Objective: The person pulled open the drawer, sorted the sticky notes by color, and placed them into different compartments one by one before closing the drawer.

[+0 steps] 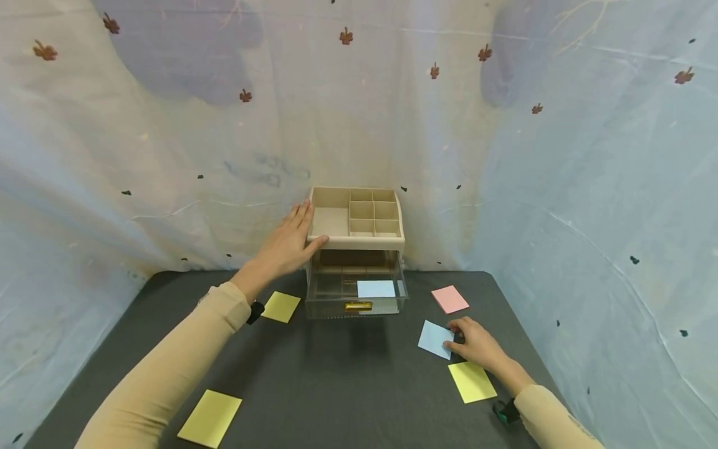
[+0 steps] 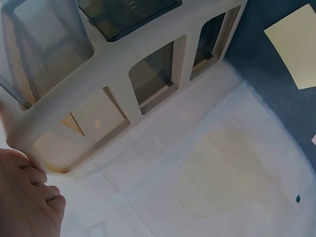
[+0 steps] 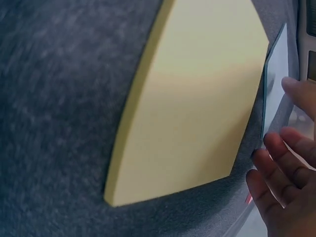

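A cream desk organizer stands at the back of the table, its clear drawer with a gold handle pulled out. Inside the drawer lies a light blue sticky note pad. My left hand rests against the organizer's left side, thumb along the top front edge; the left wrist view shows its fingers at a corner of the frame. To the right, my right hand is at another blue sticky note pad lying on the table. Its thumb and fingers are spread apart over that pad's near edge.
A yellow pad lies just below my right hand, and a pink pad is farther back. Two more yellow pads, one near and one far, lie on the left. A patterned curtain hangs behind the dark table.
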A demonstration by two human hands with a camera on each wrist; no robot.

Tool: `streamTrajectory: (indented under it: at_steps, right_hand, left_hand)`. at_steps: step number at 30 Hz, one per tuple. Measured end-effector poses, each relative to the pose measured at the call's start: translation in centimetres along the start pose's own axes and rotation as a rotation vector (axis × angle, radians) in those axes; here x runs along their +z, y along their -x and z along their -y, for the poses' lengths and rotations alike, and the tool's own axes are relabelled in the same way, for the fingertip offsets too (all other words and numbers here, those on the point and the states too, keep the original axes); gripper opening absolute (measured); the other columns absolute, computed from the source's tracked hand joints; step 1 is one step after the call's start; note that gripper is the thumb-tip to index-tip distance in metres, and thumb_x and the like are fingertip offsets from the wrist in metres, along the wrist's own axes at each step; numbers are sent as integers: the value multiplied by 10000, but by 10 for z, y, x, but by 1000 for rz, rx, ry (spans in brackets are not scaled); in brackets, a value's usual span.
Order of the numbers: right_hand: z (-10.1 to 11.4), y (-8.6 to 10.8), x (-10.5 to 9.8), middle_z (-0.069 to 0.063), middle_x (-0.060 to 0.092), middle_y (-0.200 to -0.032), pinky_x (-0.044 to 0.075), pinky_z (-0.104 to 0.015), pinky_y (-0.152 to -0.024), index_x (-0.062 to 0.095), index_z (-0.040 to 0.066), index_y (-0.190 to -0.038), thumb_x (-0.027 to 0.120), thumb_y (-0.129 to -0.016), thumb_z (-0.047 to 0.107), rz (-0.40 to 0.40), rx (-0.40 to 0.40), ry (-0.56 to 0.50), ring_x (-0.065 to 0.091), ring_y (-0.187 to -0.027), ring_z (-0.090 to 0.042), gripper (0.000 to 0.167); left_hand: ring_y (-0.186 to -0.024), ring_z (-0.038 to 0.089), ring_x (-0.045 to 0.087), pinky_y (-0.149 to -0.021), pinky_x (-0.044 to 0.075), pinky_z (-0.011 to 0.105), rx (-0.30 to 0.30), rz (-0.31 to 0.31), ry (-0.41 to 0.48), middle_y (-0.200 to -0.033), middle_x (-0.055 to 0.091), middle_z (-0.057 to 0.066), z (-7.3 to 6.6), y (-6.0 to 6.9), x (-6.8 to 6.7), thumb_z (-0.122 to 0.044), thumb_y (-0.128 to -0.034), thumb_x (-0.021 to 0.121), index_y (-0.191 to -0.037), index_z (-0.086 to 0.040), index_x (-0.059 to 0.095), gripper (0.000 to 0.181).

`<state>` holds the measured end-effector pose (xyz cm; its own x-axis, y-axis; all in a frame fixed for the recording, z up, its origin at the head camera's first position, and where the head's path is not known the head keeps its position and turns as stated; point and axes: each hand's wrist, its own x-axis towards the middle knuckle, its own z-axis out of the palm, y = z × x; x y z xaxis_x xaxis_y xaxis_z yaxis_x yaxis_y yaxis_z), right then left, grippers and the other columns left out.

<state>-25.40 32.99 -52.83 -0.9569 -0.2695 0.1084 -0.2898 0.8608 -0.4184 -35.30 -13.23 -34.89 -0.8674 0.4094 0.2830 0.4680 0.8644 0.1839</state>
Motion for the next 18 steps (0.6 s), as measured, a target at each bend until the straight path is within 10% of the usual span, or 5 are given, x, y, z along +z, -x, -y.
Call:
streamTrajectory:
  at_steps: [18]
  right_hand:
    - [-2,-5,2,-77,611,-1042,532,-425,-761,729,-11,-1216,854,-881,312,17,-89,94,581,-910,-209,482]
  left_hand:
    - [-1592,406,71,-1273,168,550,-9,11,-49,-1729,38,218,-1,0,-1,-618,-1089,323,-1649,32,85,890]
